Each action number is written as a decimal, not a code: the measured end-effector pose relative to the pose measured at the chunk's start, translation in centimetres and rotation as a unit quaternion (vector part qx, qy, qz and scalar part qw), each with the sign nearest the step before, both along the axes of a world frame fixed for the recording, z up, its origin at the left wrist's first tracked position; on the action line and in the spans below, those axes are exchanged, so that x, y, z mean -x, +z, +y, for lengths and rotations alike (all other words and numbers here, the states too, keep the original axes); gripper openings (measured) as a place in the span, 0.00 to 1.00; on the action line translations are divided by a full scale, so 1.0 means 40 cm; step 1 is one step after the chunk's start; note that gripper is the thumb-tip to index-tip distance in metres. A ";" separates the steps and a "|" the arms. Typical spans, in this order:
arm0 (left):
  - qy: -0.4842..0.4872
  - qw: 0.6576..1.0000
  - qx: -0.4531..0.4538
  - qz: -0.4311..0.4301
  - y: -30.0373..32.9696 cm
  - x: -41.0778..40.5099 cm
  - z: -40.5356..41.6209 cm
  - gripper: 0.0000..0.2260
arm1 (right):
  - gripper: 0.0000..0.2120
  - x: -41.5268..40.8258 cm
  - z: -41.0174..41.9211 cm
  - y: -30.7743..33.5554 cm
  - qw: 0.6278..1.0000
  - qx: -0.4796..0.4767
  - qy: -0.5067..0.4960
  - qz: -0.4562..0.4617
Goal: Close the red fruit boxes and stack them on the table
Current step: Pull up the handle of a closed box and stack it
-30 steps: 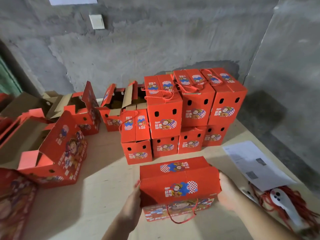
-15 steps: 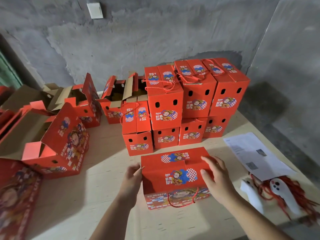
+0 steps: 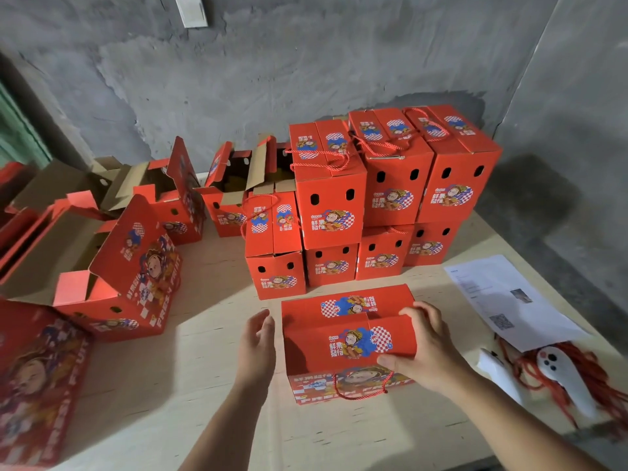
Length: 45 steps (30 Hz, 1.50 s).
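Observation:
A closed red fruit box [image 3: 346,338] with a red rope handle sits on the wooden table [image 3: 190,379] right in front of me. My right hand [image 3: 424,348] rests on its right top flaps, fingers curled over the edge. My left hand [image 3: 256,348] hovers open just left of the box, a small gap between them. Behind stands a stack of closed red boxes [image 3: 390,198], two high, with one single closed box [image 3: 273,253] at its left end. Several open boxes [image 3: 115,266] with raised flaps stand on the left.
A printed paper sheet [image 3: 503,300] lies on the right of the table. Below it are a bundle of red rope handles [image 3: 577,379] and a white controller [image 3: 560,375]. A flat red box [image 3: 30,385] lies at the near left. A grey concrete wall [image 3: 306,69] stands behind.
My left hand came off the box's left side and now hovers open. My right hand moved from the box's right side onto its top flaps. The box stays put.

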<state>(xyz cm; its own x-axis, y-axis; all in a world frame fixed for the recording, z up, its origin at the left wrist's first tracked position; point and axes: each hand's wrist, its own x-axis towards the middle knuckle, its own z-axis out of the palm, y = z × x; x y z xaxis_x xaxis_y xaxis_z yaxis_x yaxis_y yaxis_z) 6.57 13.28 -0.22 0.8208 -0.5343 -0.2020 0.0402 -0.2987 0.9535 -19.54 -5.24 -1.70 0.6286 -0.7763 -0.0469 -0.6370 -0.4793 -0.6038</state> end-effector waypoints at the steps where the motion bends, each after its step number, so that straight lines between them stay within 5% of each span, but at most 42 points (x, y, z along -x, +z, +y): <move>1: -0.018 0.996 0.006 -0.092 0.007 0.006 -0.002 0.12 | 0.56 -0.002 -0.002 0.001 1.000 0.001 -0.001 0.004; 3: -0.166 0.938 -0.044 -0.301 0.026 0.027 -0.009 0.23 | 0.56 -0.006 -0.003 0.003 1.000 0.008 -0.002 0.016; 5: -0.293 0.830 -0.149 -0.450 0.028 0.057 -0.021 0.35 | 0.57 -0.007 -0.004 0.010 0.998 0.037 0.003 0.059; 8: -0.302 0.765 -0.242 -0.514 0.016 0.082 -0.045 0.41 | 0.54 -0.014 -0.009 0.034 0.983 0.119 0.027 0.141; 13: -0.334 0.739 -0.276 -0.516 0.026 0.058 -0.073 0.43 | 0.49 -0.064 0.022 0.053 0.961 0.164 0.165 0.148; 23: -0.365 0.711 -0.320 -0.510 0.023 0.070 -0.082 0.45 | 0.48 -0.080 0.033 0.056 0.940 0.262 0.139 0.170; 30: -0.350 0.697 -0.329 -0.533 -0.003 0.082 -0.081 0.44 | 0.62 -0.109 0.018 0.052 0.949 0.154 0.128 0.243; 45: -0.406 0.680 -0.366 -0.489 0.000 0.061 -0.113 0.57 | 0.67 -0.153 -0.012 0.069 0.931 0.032 0.160 0.327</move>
